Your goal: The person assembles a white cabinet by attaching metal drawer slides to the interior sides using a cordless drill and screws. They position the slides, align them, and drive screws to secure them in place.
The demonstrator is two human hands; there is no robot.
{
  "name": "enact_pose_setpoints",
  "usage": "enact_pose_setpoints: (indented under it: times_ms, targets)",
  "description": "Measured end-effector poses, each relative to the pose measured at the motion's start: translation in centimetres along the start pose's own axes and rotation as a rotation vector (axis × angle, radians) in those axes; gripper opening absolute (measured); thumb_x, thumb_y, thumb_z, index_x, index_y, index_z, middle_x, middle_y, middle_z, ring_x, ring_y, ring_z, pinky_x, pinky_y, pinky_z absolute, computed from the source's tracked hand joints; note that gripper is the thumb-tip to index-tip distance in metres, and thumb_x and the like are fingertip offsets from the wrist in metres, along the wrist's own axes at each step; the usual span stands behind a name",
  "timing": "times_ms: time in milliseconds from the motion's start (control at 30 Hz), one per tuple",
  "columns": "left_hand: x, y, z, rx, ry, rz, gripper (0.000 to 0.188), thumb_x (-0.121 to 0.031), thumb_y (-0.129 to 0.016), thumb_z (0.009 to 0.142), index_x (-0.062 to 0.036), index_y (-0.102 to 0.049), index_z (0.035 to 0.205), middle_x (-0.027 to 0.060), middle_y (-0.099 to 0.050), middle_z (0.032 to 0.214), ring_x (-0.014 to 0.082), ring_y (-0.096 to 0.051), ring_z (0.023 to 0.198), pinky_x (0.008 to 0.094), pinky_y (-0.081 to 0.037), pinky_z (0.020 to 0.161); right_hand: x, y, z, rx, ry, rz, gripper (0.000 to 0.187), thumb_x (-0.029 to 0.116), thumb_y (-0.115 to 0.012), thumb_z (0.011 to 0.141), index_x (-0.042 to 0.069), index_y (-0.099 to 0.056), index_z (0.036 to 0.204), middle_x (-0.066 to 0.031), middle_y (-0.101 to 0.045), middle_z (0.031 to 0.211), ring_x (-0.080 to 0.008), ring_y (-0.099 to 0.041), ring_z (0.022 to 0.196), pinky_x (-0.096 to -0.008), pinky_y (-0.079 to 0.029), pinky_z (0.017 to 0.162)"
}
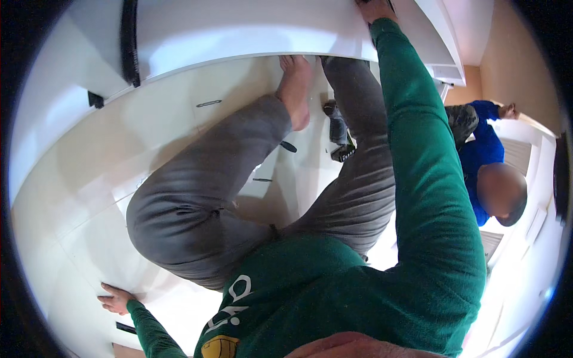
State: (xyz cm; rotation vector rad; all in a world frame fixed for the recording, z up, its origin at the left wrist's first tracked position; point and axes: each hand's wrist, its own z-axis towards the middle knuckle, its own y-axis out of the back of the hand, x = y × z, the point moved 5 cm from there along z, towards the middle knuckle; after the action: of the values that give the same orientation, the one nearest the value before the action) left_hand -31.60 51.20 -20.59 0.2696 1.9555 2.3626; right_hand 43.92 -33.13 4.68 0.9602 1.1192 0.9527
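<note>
My left hand (pixel 116 298) rests on the pale tiled floor (pixel 77 209) at the lower left, fingers spread and nothing in it. Next to it lies a short black strip (pixel 126 327). My right arm stretches up and away to a large white panel (pixel 239 27), part of a piece of furniture. Only part of my right hand (pixel 377 9) shows at the top edge, against that panel; its fingers are cut off from view. Between my legs lies a grey and black power tool with a green part, perhaps a cordless drill (pixel 338 128).
Several thin dark pieces lie on the floor, one a slim pointed piece (pixel 209 103), another a dark oval-ended piece (pixel 289 146). A black vertical strip (pixel 129 45) runs along the white furniture at the upper left. A person in blue (pixel 489 143) is close by on the right.
</note>
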Motion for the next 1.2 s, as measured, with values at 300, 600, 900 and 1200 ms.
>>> enact_pose_setpoints:
  times_ms: [300, 600, 900, 1200]
  targets:
    - [-0.3, 0.8, -0.4, 0.0, 0.022, 0.003, 0.095, -0.087, -0.034, 0.089, -0.0215, -0.04, 0.157, 0.0154, -0.039, 0.16, 0.0322, -0.037, 0.147, 0.061, -0.032, 0.112, 0.4, 0.0, 0.1, 0.045, -0.02, -0.022, 0.075, 0.054, -0.054, 0.093, -0.002, -0.052, 0.142, -0.0287, -0.055, 0.142, -0.0414, -0.051, 0.135, -0.0436, -0.04, 0.114]
    - [0.0, 0.6, 0.1, 0.009, 0.033, 0.027, 0.096, -0.088, -0.035, 0.088, -0.0208, -0.042, 0.156, 0.0155, -0.041, 0.158, 0.0325, -0.039, 0.146, 0.0609, -0.034, 0.111, 0.0, 0.0, 0.0, 0.058, -0.001, -0.027, 0.071, 0.053, -0.055, 0.093, -0.001, -0.056, 0.139, -0.0282, -0.057, 0.14, -0.0408, -0.053, 0.133, -0.0435, -0.041, 0.113]
    - [0.0, 1.0, -0.5, 0.01, 0.042, 0.004, 0.096, -0.088, -0.035, 0.088, -0.0207, -0.042, 0.156, 0.0146, -0.04, 0.158, 0.0325, -0.039, 0.145, 0.0631, -0.034, 0.11, 0.1, 0.1, 0.2, 0.075, 0.013, -0.045, 0.067, 0.051, -0.056, 0.093, 0.0, -0.059, 0.136, -0.0277, -0.058, 0.138, -0.0402, -0.054, 0.132, -0.0434, -0.042, 0.112]
    - [-0.8, 1.9, -0.9, 0.052, 0.04, 0.006, 0.097, -0.087, -0.031, 0.09, -0.0182, -0.039, 0.157, 0.0161, -0.039, 0.158, 0.0332, -0.037, 0.146, 0.0604, -0.033, 0.113, -0.1, 0.2, 0.7, 0.09, 0.021, -0.068, 0.064, 0.05, -0.057, 0.093, 0.001, -0.062, 0.133, -0.0272, -0.06, 0.137, -0.0396, -0.056, 0.13, -0.0433, -0.043, 0.111]
